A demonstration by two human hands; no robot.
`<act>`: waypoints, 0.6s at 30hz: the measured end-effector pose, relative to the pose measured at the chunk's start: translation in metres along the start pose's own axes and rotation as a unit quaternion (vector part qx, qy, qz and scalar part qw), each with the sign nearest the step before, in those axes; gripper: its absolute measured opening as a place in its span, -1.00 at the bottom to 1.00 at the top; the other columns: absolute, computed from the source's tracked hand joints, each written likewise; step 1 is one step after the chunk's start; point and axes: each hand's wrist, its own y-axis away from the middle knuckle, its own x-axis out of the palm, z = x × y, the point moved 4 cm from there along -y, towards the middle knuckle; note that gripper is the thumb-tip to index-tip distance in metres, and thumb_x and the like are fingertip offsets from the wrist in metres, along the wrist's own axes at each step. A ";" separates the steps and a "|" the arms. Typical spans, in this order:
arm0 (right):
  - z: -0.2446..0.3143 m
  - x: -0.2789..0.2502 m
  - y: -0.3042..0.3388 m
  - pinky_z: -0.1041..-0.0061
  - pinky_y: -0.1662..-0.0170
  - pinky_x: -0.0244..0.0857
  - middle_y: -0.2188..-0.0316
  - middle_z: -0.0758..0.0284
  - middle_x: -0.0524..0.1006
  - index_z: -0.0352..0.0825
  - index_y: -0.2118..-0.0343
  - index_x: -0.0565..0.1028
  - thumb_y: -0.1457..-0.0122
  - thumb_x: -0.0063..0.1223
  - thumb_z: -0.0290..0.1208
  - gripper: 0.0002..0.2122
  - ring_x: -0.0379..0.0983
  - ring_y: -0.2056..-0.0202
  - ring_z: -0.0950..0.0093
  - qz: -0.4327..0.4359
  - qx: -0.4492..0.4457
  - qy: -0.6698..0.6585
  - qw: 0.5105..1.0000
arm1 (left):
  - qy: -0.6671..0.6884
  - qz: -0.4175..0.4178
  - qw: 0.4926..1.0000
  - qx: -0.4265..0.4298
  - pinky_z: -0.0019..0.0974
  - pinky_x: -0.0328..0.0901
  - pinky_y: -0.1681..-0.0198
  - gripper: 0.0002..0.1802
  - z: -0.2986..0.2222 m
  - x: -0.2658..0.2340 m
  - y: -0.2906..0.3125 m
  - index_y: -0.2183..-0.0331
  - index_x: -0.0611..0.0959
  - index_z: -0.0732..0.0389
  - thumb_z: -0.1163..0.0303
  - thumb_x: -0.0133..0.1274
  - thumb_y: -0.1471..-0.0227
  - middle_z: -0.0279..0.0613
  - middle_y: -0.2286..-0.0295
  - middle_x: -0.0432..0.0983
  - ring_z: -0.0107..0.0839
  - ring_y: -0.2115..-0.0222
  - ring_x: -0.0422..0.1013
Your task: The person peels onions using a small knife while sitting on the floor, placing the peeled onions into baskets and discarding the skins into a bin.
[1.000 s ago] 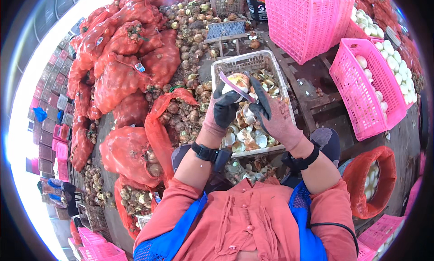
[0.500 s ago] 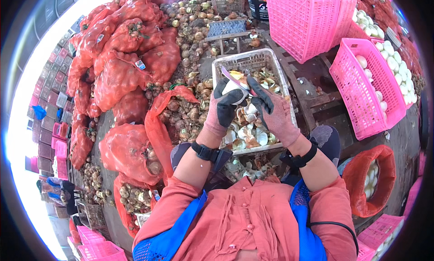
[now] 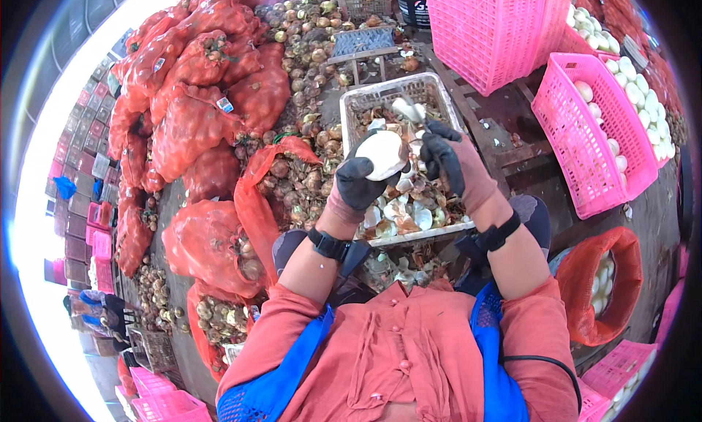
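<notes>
Peeled white onion (image 3: 382, 155) sits in the grip of the gloved left hand (image 3: 357, 181), above a pale crate (image 3: 431, 233) of loose skins (image 3: 401, 216); the gloved right hand (image 3: 455, 159) is just beside it, fingers bent, with a blurred whitish thing (image 3: 409, 110) near its fingertips, and whether it grips that cannot be told. Left of the crate lie unpeeled onions (image 3: 311, 181) and red mesh sacks (image 3: 194, 129), while a pink basket (image 3: 596, 170) stands to the right.

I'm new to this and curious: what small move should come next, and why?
Probably turn the round white peeled onion in the black-and-pink gloved left hand: its upward side looks bare, but that hand covers part of it, hiding whether the rest is too.
</notes>
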 end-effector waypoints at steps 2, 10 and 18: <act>-0.004 -0.008 -0.005 0.65 0.62 0.30 0.58 0.39 0.47 -0.32 -0.05 0.42 -0.22 0.00 -0.45 -0.67 0.38 0.64 0.63 0.055 0.005 -0.002 0.998 | -0.004 0.010 1.000 0.008 -0.13 0.25 -0.15 -0.22 -0.005 -0.004 -0.001 -0.06 0.39 0.39 0.19 0.20 0.18 0.01 0.07 0.45 -0.14 0.02 0.40; -0.004 0.031 0.030 0.58 0.40 0.32 0.41 0.33 0.53 -0.24 -0.32 0.14 -0.19 0.04 -0.48 -0.39 0.45 0.47 0.61 0.092 -0.145 0.217 0.961 | 0.056 -0.085 0.992 0.074 -0.20 0.37 -0.01 -0.31 -0.009 -0.005 -0.009 -0.12 0.38 0.24 0.18 0.14 0.02 -0.12 0.05 0.48 -0.23 0.05 0.45; -0.006 0.032 0.032 0.26 0.25 0.40 0.26 0.04 0.54 -0.17 -0.28 0.21 -0.05 0.06 -0.58 -0.34 0.52 0.28 0.08 -0.046 -0.347 0.621 0.701 | 0.025 -0.055 0.998 0.028 -0.16 0.26 -0.13 -0.24 0.004 -0.006 -0.010 -0.10 0.39 0.30 0.17 0.23 0.11 -0.11 0.03 0.46 -0.20 0.00 0.40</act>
